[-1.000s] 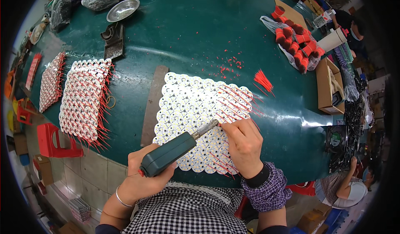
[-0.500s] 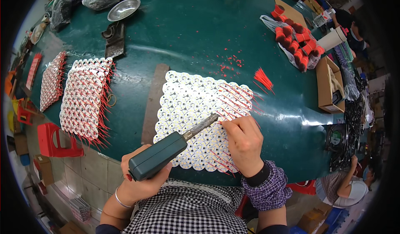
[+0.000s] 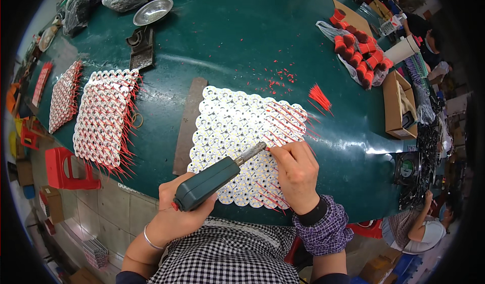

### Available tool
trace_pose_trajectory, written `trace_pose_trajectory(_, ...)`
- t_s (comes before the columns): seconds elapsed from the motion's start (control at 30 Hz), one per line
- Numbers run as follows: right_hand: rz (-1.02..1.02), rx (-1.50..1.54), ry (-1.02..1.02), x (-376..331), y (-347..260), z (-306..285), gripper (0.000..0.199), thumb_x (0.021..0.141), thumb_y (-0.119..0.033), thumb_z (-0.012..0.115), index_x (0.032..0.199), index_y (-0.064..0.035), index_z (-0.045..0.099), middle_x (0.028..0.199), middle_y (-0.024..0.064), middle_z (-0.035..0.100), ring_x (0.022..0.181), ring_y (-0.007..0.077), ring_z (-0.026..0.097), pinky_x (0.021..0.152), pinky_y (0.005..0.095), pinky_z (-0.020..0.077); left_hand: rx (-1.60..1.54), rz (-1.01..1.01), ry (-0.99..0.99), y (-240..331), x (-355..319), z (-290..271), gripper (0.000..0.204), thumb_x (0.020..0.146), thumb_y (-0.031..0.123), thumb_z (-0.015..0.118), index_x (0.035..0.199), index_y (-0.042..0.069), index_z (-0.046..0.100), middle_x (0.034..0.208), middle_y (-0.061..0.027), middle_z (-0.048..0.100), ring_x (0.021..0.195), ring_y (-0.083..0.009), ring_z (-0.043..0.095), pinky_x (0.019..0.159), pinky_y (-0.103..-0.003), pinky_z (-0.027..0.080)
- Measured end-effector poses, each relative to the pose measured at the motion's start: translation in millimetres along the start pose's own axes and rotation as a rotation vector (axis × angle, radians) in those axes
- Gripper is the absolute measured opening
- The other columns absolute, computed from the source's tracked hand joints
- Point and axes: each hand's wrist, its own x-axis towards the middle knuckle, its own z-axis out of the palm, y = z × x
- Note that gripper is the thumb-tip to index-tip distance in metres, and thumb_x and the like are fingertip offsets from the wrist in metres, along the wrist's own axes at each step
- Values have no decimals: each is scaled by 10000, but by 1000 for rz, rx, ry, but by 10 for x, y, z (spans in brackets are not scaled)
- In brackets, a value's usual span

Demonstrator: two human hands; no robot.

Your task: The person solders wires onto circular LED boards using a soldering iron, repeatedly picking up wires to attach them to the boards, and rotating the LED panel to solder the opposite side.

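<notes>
A panel of round white LED boards (image 3: pixel 222 127) lies flat before me, with red wires (image 3: pixel 285 120) standing along its right side and lower right corner. My left hand (image 3: pixel 184 210) is wrapped around the handle of a dark green soldering gun (image 3: pixel 209 180). Its metal tip reaches the panel just left of my right fingertips. With thumb and forefinger together, my right hand (image 3: pixel 298 175) pinches a red wire whose end shows beside the tip; most of that wire is hidden by the hand. A bundle of loose red wires (image 3: pixel 319 98) rests beyond the panel's upper right corner.
A flat brown bar (image 3: pixel 187 132) lies along the panel's left edge. Farther left stand wired panels (image 3: pixel 103 122). A metal dish (image 3: pixel 153 12) is at the back, red wire spools (image 3: pixel 361 51) and a cardboard box (image 3: pixel 396 104) at right. Other people are at the far right.
My left hand has moved up and to the right with the soldering gun, bringing its tip nearer my right fingertips. The right hand has stayed almost still.
</notes>
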Motion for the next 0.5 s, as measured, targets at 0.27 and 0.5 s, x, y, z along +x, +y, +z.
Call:
trace_pose_trajectory(0.27, -8, -16, 1, 3, 2, -5, 233, 693, 64, 666, 910, -19, 692, 808, 74, 572, 751, 237, 595, 635, 357, 497, -2, -2, -3, 2, -4, -9, 108, 768, 6, 769, 835, 10, 684, 680, -32, 598, 556, -99, 540, 520, -260, 425)
trace_pose_trajectory(0.5, -16, -17, 10, 8, -13, -1, 230, 696, 59, 671, 911, -19, 697, 815, 70, 578, 755, 235, 593, 635, 354, 495, -16, 41, 59, 25, -70, -51, 177, 754, -10, 768, 923, -15, 714, 760, -52, 653, 594, -112, 583, 543, -246, 455)
